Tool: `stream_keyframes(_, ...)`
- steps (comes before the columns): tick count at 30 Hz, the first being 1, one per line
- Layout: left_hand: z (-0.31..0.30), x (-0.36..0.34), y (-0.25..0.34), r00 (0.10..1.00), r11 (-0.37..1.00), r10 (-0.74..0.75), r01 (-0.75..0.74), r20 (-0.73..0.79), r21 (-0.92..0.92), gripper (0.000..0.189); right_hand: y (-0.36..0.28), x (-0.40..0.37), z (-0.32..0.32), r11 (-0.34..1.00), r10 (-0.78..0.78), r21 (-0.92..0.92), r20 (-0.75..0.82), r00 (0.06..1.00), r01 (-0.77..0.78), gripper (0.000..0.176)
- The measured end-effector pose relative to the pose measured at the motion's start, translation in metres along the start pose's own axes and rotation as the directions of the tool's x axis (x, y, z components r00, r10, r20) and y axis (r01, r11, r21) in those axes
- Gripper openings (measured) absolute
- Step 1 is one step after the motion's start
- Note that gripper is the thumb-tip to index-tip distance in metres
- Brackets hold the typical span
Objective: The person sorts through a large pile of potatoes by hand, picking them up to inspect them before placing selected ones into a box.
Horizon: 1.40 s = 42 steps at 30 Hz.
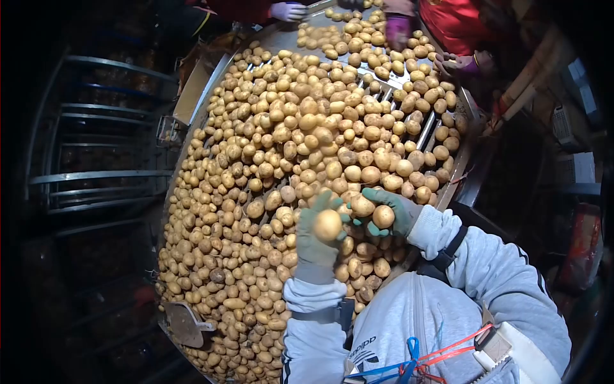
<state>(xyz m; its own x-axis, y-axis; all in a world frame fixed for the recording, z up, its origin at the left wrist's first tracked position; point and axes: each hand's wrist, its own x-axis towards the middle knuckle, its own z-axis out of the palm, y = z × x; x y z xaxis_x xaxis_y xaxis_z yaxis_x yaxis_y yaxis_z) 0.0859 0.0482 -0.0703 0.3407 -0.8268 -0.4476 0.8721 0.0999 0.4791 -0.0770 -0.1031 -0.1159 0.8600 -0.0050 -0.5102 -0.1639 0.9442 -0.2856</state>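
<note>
Many yellow-brown potatoes (256,147) cover a wide sorting table with metal rollers. My left hand (316,237), in a grey-green glove, is over the potatoes at the lower middle, with a large potato (327,224) at its palm and fingers. Just right of it, my right hand (395,211), gloved in green, has its fingers curled round two potatoes (383,217), one beside the other. The two hands are close together, fingertips almost meeting.
Metal rollers (426,131) show between potatoes at the right. Gloved hands of co-workers (288,11) reach in at the far end, others (462,63) at the upper right. A flat paddle-like piece (184,324) lies lower left. Metal rails (102,176) stand left.
</note>
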Motion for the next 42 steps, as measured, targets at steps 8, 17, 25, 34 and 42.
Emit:
stream_keyframes(8, 0.035, -0.010, -0.036, 0.996, 0.973, -0.076, 0.064, 0.045, 0.222, 0.033, -0.055, -0.163, -0.036, 0.858, -0.408, -0.404, -0.158, 0.899, 0.318, 0.056)
stream_keyframes(17, 0.106, 0.010, -0.101, 0.997, 0.806, -0.072, 0.045, 0.023, 0.590, 0.030, -0.057, -0.264, -0.085, 0.652, -0.752, -0.580, -0.411, 0.515, 0.489, 0.042)
stream_keyframes(25, 0.188, -0.006, -0.158, 0.887, 0.243, -0.092, -0.421, 0.453, 0.874, 0.033, 0.018, -0.234, -0.111, 0.915, -0.404, -0.146, -0.343, 0.848, 0.377, 0.029)
stream_keyframes(34, -0.062, 0.045, 0.027, 0.831, 0.117, 0.554, -0.017, -0.051, 0.993, 0.045, 0.069, -0.488, -0.299, 0.688, -0.683, -0.690, -0.720, -0.118, 0.227, 0.031)
stream_keyframes(42, -0.197, 0.007, 0.045, 0.760, -0.336, 0.650, 0.301, -0.011, 0.893, 0.053, 0.101, -0.469, -0.357, 0.784, -0.595, -0.520, -0.786, 0.170, 0.338, 0.039)
